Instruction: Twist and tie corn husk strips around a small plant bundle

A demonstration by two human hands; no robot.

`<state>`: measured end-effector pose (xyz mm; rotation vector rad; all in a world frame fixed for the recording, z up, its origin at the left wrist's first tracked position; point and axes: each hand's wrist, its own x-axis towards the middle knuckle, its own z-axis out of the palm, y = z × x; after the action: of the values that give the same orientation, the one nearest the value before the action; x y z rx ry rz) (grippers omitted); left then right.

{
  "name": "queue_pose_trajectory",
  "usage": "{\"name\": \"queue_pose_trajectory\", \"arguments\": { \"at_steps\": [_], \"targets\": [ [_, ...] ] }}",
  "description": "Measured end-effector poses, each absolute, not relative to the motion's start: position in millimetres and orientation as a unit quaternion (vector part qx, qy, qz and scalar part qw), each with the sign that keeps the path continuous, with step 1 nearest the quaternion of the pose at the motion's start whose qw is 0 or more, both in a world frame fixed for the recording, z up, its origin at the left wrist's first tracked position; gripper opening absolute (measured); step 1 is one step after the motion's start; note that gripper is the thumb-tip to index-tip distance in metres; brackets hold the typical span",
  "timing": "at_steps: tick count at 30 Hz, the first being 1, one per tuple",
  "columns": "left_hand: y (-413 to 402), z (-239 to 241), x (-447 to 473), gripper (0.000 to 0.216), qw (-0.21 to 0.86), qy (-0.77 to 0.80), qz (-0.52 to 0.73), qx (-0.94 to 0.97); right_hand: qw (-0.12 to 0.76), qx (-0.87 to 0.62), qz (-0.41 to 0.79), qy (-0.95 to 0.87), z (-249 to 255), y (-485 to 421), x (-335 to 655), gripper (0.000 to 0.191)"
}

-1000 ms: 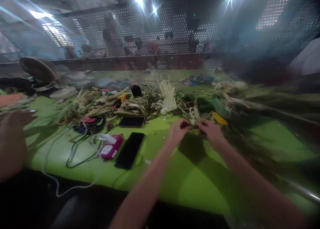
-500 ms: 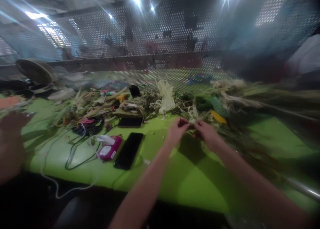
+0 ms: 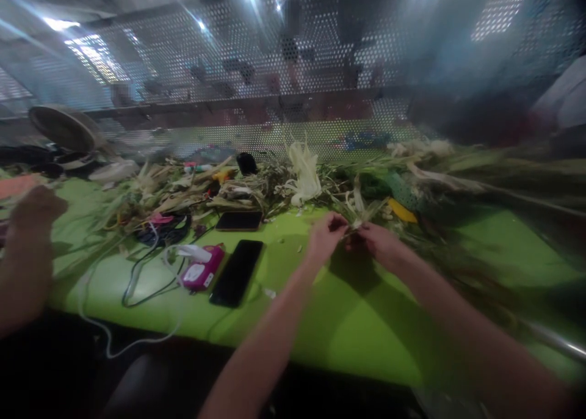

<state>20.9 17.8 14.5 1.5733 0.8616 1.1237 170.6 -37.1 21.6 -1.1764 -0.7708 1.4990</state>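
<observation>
Pale corn husk strips fan upward from between my two hands, just above the green tabletop. My left hand is closed, its thumb and fingers pinching at the lower left of the strips. On the other side, my right hand also pinches the husk at its base, with its lower fingers curled in shadow. The exact spot where the fingers meet is hard to make out. Behind my left hand stands a larger bunch of pale husk, spread at the top and rounded at its foot.
Two dark phones and a magenta power adapter with cords lie to the left. Dried husks and stalks line the table's back before a perforated metal screen. Another person's hand is at far left; a yellow object lies right.
My hands stay close together and have shifted only slightly, and the husk strips between them show more clearly. At far left, the other person's hand has closed and turned.
</observation>
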Motion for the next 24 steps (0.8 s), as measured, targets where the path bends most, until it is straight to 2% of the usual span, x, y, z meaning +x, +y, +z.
{"name": "queue_pose_trajectory", "arguments": {
  "at_steps": [9,14,18,21,24],
  "targets": [
    [18,16,26,0.013,0.515,0.364,0.467,0.619,0.525,-0.511,0.587,-0.346,27,-37,174,0.004],
    [11,31,19,0.009,0.505,0.424,0.478,0.58,0.506,-0.488,0.608,-0.369,31,-42,171,0.014],
    [4,52,11,0.008,0.498,0.417,0.419,0.634,0.503,-0.491,0.592,-0.396,34,-44,170,0.024],
    [4,57,9,0.011,0.439,0.437,0.349,0.703,0.471,-0.552,0.521,-0.451,33,-43,172,0.026],
    [10,43,14,0.009,0.412,0.471,0.308,0.717,0.385,-0.645,0.352,-0.559,32,-41,179,0.017]
  ]
}}
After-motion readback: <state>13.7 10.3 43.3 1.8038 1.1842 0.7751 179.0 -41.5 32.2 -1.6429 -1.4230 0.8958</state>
